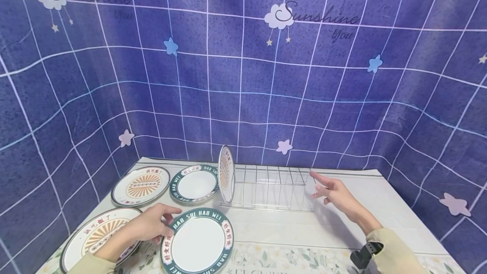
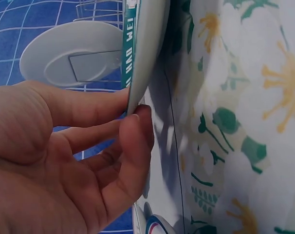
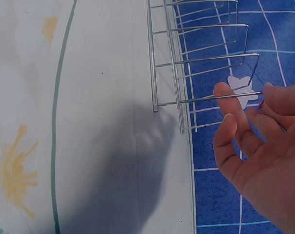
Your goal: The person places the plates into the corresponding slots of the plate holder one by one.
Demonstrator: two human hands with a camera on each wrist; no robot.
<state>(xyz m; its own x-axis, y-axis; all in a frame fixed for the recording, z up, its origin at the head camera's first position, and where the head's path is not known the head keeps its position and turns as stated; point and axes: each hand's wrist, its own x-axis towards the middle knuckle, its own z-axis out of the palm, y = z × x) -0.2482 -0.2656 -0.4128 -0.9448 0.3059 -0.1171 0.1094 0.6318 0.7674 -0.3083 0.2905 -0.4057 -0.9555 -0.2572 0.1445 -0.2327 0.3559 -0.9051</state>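
In the head view my left hand (image 1: 149, 224) is at the left rim of a green-bordered plate (image 1: 197, 242) near the front. The left wrist view shows its thumb and fingers pinching the rim of that plate (image 2: 150, 46), which is tilted up. My right hand (image 1: 337, 196) is at the right end of a wire dish rack (image 1: 274, 209). In the right wrist view, thumb and fingers pinch the end wire of the rack (image 3: 206, 99). One white plate with an orange sunburst (image 1: 226, 174) stands upright in the rack's leftmost part.
Another green-bordered plate (image 1: 195, 184) lies left of the rack. Two sunburst plates, one at the back (image 1: 142, 186) and a larger one in front (image 1: 91, 236), lie at the far left. Blue curtain-like cloth (image 1: 243, 75) surrounds the table (image 1: 274, 227) at back and sides.
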